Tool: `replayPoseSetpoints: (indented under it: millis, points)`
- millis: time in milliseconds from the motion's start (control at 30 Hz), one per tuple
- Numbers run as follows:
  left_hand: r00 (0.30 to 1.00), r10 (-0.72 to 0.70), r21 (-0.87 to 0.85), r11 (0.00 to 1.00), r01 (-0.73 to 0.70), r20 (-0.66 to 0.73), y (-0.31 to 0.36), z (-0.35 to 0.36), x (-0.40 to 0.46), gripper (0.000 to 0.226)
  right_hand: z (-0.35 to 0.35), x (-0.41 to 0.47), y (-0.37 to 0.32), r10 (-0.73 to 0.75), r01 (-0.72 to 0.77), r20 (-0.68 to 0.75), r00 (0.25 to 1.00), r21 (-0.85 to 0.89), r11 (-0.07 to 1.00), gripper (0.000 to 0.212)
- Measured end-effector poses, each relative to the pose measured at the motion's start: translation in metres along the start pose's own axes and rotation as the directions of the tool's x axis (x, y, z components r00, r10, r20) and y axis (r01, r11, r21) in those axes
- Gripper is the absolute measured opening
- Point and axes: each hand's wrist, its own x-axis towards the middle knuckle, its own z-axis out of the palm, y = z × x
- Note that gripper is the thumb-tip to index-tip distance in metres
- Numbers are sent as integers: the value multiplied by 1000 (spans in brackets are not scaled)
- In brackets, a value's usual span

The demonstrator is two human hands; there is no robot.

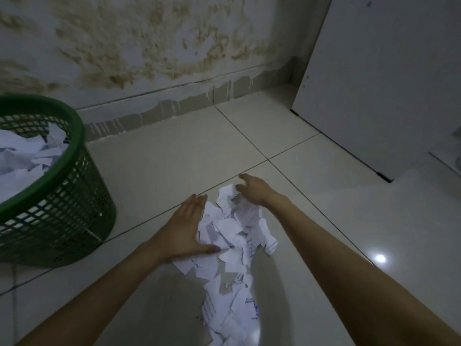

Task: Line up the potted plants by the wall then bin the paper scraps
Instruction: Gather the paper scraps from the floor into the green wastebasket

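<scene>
Green plastic makes up the bin (62, 196), which stands on the floor (174, 156) at the left, near the wall (124, 46). It has holes all over its side, and white paper (22, 156) is already piled inside it. To the right of the bin, the left hand (185, 227) lies flat with its fingers straight, and its edge presses against the left side of a heap of paper scraps (237, 231). The scraps are white and torn, some with blue print on them, and they lie on the pale floor tiles between the two arms. More scraps trail down from the heap toward the bottom of the view. The right hand (252, 189) is at the far top of the heap, its fingers bent loosely over the scraps and touching them, not closed tight on any piece. Further right, a white panel (374, 83) stands against the stained wall. A small bright spot of light (380, 258) shines on the floor at the right.
</scene>
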Motion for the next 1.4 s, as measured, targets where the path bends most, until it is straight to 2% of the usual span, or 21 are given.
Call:
replayPoseSetpoints:
  millis: [67,133,167,267,300,333,367,400,433,467,500,533,600,667,767,867,1000,1100,1167,1267,1400]
  points:
    - [994,83,67,994,-88,71,10,14,-14,136,22,10,-9,-69,72,73,995,-45,996,54]
    - [966,257,228,942,-247,-17,8,37,-26,134,48,11,-13,-98,124,161,982,-158,980,54]
    - [961,277,283,923,-261,-17,9,43,-33,133,61,8,-12,-112,151,185,976,-213,965,53]
    - [959,283,241,932,-272,-11,5,57,-48,124,83,-21,-4,-164,192,173,971,-163,968,51]
    - [964,250,176,949,-263,93,6,59,-57,123,86,-31,0,-206,223,133,969,-123,967,54]
    - [962,263,154,950,-272,79,8,60,-64,122,86,-42,4,-237,243,79,968,-77,967,61]
    - [950,312,237,925,-297,-26,5,63,-67,119,85,-51,10,-255,255,10,967,-23,967,68]
    - [945,322,273,916,-294,-61,4,65,-72,118,80,-62,15,-254,256,-56,966,29,966,72]
    - [966,259,239,938,-252,3,5,64,-76,120,76,-74,21,-230,239,-102,968,85,967,74]
    - [962,264,158,949,-273,73,2,67,-81,123,74,-89,28,-202,217,-125,971,126,968,79]
    - [949,290,159,938,-308,128,0,69,-85,126,74,-104,36,-180,197,-124,976,141,970,88]
    - [937,329,176,922,-346,116,-3,74,-90,128,75,-121,44,-166,179,-104,981,126,976,101]
    - [944,308,256,909,-329,119,-1,75,-99,131,85,-147,60,-145,148,-60,988,49,988,130]
    - [946,299,295,899,-322,121,0,79,-106,132,103,-165,74,-133,133,-6,991,-48,990,142]
    - [933,335,344,868,-359,128,4,87,-112,132,132,-182,80,-153,161,61,986,-140,977,136]
    - [917,371,351,848,-398,144,11,89,-111,128,154,-183,77,-245,253,66,967,-155,955,130]
    - [947,322,335,892,-304,2,13,90,-99,120,166,-167,72,-247,237,-44,968,-171,956,122]
    - [971,238,313,924,-220,-20,10,87,-90,117,159,-158,72,-227,207,-95,969,-183,961,118]
    - [968,247,317,922,-224,-35,1,86,-93,121,152,-159,74,-260,240,-96,961,-179,954,120]
    - [966,259,320,917,-240,-19,-13,87,-103,128,149,-166,75,-293,289,-11,956,-146,946,124]
    - [982,168,251,958,-141,-91,-13,95,-103,125,161,-164,64,-282,276,-22,959,-158,948,120]
